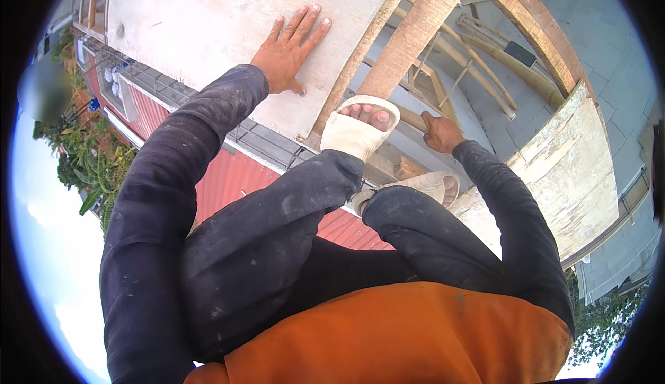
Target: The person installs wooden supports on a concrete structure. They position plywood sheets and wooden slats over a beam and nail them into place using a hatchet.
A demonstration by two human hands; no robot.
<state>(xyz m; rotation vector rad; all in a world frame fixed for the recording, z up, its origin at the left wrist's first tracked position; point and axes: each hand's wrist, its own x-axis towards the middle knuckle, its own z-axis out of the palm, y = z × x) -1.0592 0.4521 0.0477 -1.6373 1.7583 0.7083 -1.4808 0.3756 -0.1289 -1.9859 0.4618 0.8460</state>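
My left hand (287, 50) lies flat with spread fingers on a pale, worn plywood sheet (201, 23). My right hand (442, 133) is closed around the end of a brown wooden bar (413, 119), low in the gap of the timber frame; my sandal partly hides the bar. One cream sandal (352, 134) is on my left foot, at the near end of a wooden beam (419, 34) beside the sheet. The other sandal (428, 184), on my right foot, stands lower and further right, near the right hand.
Through the open frame, bamboo poles (478, 72) show below beside a grey block wall (609, 30). A second plywood panel (568, 176) lies to the right. Steel rebar (253, 141) runs along the outer edge, above a red corrugated roof (232, 183). Plants (97, 155) grow at far left.
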